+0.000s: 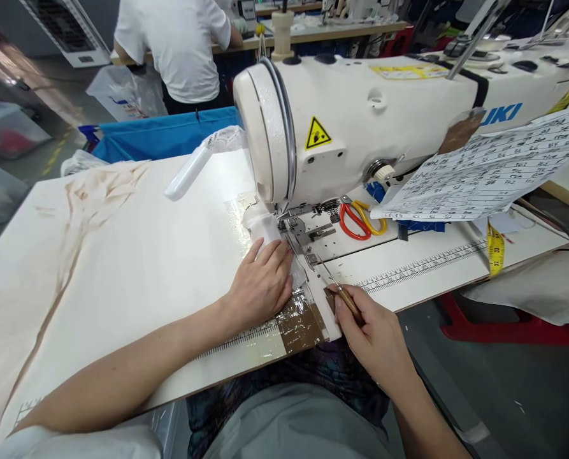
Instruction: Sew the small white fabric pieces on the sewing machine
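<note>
My left hand (261, 284) lies flat beside the needle area of a white sewing machine (346, 102), its fingers extended over a piece of white fabric (264, 226). The far end of that fabric is close to the metal presser foot (291, 223). In my right hand (373, 338) is an awl (348, 302), gripped by its wooden handle. Its thin metal shaft slants up and left, with the tip near the metal plate in front of the foot. Brown tape (301, 325) covers the table edge between both hands.
Scissors (355, 220) with red and yellow handles lie right of the needle. A handwritten sheet (494, 166) hangs off the machine's front, and a yellow measuring tape (495, 248) dangles below it. Pale fabric (74, 217) spreads over the table's left. Another person (174, 51) sits beyond a blue cloth bin (164, 135).
</note>
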{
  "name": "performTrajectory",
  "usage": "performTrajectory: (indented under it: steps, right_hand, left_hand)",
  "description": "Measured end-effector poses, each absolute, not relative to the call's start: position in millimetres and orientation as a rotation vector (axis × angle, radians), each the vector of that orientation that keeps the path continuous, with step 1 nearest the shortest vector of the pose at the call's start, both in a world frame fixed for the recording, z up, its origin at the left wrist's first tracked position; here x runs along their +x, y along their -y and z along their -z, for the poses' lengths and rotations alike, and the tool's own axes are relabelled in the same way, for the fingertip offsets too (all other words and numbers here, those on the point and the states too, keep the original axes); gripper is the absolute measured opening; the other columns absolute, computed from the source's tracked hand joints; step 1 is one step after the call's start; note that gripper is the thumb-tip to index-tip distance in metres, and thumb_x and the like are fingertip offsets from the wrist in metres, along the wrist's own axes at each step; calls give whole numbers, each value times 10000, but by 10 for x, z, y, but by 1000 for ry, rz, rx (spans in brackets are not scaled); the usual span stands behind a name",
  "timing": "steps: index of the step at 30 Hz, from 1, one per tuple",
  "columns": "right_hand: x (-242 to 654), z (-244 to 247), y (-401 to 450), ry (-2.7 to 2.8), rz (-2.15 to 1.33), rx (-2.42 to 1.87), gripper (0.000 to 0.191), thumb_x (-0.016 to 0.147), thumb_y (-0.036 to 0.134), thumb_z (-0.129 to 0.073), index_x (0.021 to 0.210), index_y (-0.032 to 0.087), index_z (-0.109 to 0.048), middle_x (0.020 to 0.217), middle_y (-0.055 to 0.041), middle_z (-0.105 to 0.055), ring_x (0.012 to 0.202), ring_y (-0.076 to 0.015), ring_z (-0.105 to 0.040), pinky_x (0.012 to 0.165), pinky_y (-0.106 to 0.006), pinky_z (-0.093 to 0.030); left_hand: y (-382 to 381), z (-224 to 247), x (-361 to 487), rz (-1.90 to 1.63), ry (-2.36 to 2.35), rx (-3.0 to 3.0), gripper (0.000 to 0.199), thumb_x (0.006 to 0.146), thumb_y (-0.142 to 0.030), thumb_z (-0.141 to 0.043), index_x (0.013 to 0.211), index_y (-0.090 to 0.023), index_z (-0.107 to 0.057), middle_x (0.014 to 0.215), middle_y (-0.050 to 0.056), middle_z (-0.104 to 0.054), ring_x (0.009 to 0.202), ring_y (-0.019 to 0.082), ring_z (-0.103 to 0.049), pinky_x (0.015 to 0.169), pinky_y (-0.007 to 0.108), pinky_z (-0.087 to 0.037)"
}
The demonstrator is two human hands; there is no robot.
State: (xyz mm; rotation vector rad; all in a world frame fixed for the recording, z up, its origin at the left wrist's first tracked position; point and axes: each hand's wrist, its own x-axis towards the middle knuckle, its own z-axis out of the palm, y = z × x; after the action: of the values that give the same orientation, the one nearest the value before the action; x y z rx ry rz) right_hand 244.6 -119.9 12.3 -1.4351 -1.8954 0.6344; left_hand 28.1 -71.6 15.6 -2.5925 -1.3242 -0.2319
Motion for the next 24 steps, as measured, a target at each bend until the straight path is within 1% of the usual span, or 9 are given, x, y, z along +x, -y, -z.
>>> performTrajectory:
  steps: [3,9,14,19,24]
  right_hand:
    - [2444,-115,1194,1892,-649,-1439,263,986,275,-452,1074,135,-657,762,-39,-722,673,-160,-693,560,-219,-498]
    - [2436,-99,1200,1895,-619,-1421,246,982,272,-458,1044,143,-658,731,-27,-715,642,-151,-684,562,-213,-498]
    - [2438,-99,1200,1881,-635,-1434,241,980,276,-467,1055,147,-657,768,-32,-727,639,-149,-685,556,-212,-501]
    - [2437,-111,1207,1883,-645,-1431,237,980,281,-472,1055,157,-659,766,-18,-724,605,-136,-677,556,-207,-503]
    - [2438,-110,1213,1877,-622,-1418,232,979,277,-474,1054,156,-657,775,-23,-734,639,-140,-694,585,-204,-516]
  left_hand:
    - [718,-158,282,229,1320,-2595,451,1009,-280,-299,1319,-54,-536,1351,159,-558,1299,289,-476,1136,492,-371]
    - [732,-154,287,225,1315,-2609,457,1005,-292,-327,1332,-36,-515,1355,171,-548,1293,292,-474,1133,480,-376]
    - [739,-135,282,240,1320,-2618,464,1006,-298,-322,1344,-38,-504,1365,169,-539,1301,289,-467,1127,471,-383]
    - [738,-130,279,226,1322,-2639,477,1006,-305,-325,1360,-30,-490,1383,174,-523,1311,296,-458,1122,468,-391]
    - [713,-124,270,225,1337,-2639,479,1009,-311,-316,1356,-32,-492,1384,176,-522,1314,298,-454,1124,462,-389]
